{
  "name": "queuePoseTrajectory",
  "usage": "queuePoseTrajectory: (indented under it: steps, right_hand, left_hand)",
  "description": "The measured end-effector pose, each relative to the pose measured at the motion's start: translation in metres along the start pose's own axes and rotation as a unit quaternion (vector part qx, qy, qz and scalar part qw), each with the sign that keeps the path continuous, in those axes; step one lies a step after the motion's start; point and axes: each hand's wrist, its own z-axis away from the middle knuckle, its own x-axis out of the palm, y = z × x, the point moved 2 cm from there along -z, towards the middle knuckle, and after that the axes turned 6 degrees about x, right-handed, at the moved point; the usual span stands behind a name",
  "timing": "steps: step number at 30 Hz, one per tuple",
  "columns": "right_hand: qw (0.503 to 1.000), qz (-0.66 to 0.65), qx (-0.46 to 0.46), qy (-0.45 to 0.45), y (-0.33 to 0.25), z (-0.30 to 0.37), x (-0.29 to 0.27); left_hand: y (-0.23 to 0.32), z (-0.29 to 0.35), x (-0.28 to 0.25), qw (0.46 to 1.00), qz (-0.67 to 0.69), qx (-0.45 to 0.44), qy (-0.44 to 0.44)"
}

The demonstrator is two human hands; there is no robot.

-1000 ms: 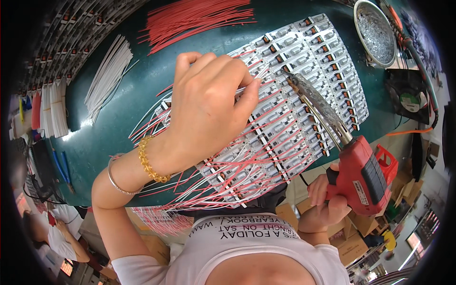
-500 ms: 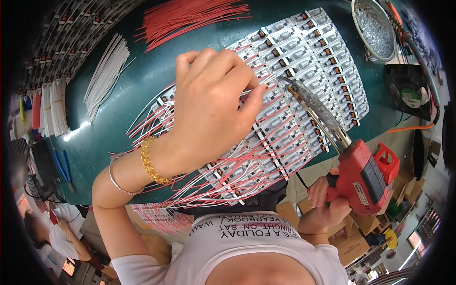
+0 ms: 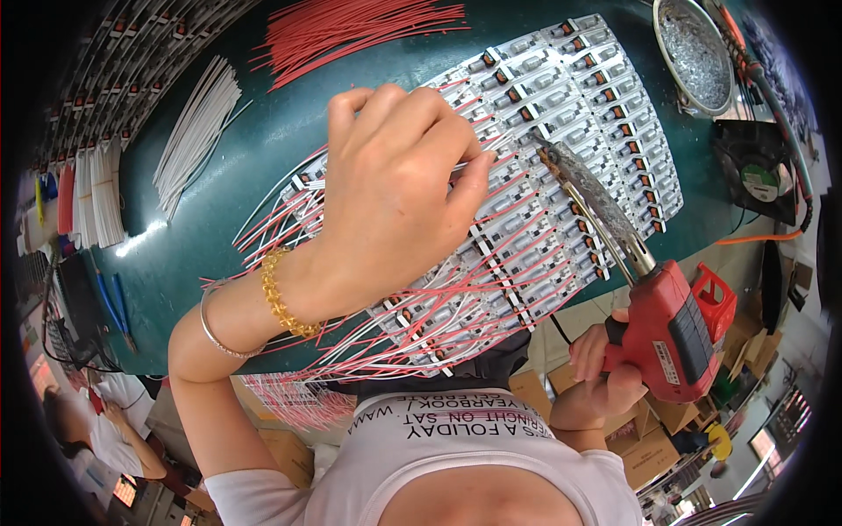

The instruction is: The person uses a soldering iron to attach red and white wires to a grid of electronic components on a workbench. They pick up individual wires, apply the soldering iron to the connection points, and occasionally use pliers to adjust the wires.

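Observation:
My left hand (image 3: 399,188) is over a sheet of small white circuit boards (image 3: 614,131), thumb and fingers pinched together. A thin white wire (image 3: 500,142) comes out at its fingertips; the palm side is hidden. Around the pistol grip of a red soldering gun (image 3: 674,337) my right hand (image 3: 603,368) is closed. The gun's dark, crusted tip (image 3: 548,149) hangs at the boards, just right of my left fingertips; I cannot tell if it touches. Red and white wires (image 3: 368,337) trail from the boards at the left and near side.
On the green table (image 3: 263,158) lie bundles of red wires (image 3: 360,35) and white wires (image 3: 197,131). A metal bowl of silvery bits (image 3: 693,57) and a black fan (image 3: 756,171) stand at right. Blue-handled pliers (image 3: 114,302) lie at left. Another person (image 3: 114,430) sits at lower left.
The soldering gun's tip has shifted a little to the right, away from my left fingertips. My left hand stays pinched in nearly the same place.

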Motion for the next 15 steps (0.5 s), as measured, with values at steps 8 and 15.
queuePoseTrajectory:
  steps: [8, 15]
  right_hand:
    - [0.999, 0.001, 0.005, -0.033, -0.005, -0.001, -0.002]
    - [0.999, -0.023, -0.016, -0.016, 0.0, 0.007, -0.012]
  left_hand:
    - [0.0, -0.002, -0.004, 0.999, 0.006, 0.027, 0.028]
    - [0.008, 0.004, -0.008, 0.999, 0.05, -0.007, -0.016]
